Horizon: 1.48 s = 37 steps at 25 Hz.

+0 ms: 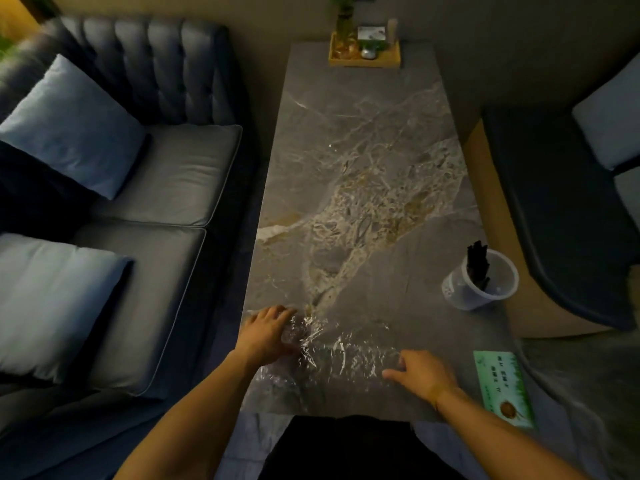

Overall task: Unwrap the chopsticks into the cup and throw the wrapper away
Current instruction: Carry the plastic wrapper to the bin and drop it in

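A clear plastic wrapper (332, 358) lies crumpled and spread across the near end of the marble table (363, 168). My left hand (268, 332) grips the wrapper's bunched left end near the table's left edge. My right hand (424, 372) rests on its right end, fingers curled onto the film. A translucent plastic cup (485, 287) stands near the right edge, well beyond my right hand. Dark chopsticks (477, 261) stand upright inside it, leaning left.
A green printed card (504, 389) lies at the table's near right corner. A wooden tray (365, 51) with a plant and small items sits at the far end. A grey sofa (156, 174) with blue cushions runs along the left, a dark seat (561, 216) on the right.
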Each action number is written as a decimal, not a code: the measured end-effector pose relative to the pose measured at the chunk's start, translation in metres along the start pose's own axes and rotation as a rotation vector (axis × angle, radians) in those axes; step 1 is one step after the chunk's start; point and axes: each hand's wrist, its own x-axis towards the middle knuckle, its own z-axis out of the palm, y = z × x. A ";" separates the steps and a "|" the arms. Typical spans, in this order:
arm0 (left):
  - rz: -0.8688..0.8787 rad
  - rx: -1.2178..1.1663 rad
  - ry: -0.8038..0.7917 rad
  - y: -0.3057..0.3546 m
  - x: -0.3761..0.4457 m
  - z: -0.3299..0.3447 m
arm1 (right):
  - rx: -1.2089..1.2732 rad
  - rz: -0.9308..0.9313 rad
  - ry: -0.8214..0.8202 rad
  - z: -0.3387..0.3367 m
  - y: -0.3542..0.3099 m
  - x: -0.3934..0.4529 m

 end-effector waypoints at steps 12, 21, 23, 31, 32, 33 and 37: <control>-0.014 -0.150 -0.088 -0.008 0.006 -0.006 | 1.023 0.222 -0.040 0.031 -0.007 -0.001; -0.020 -0.722 -0.228 -0.003 0.013 -0.035 | 1.514 0.125 0.054 -0.027 -0.011 -0.025; 0.017 -0.883 -0.238 0.010 0.012 -0.042 | 1.582 0.059 0.106 -0.041 -0.011 -0.029; 0.061 -1.278 -0.132 0.070 0.017 -0.048 | 1.778 -0.038 0.193 -0.046 -0.010 -0.050; 0.058 -1.327 -0.142 0.076 0.018 -0.047 | 1.750 -0.023 0.195 -0.039 -0.009 -0.053; 0.062 -1.357 -0.155 0.082 0.019 -0.046 | 1.724 -0.007 0.204 -0.032 -0.008 -0.055; 0.082 -1.401 -0.193 0.107 0.019 -0.041 | 1.662 0.057 0.359 -0.016 0.003 -0.067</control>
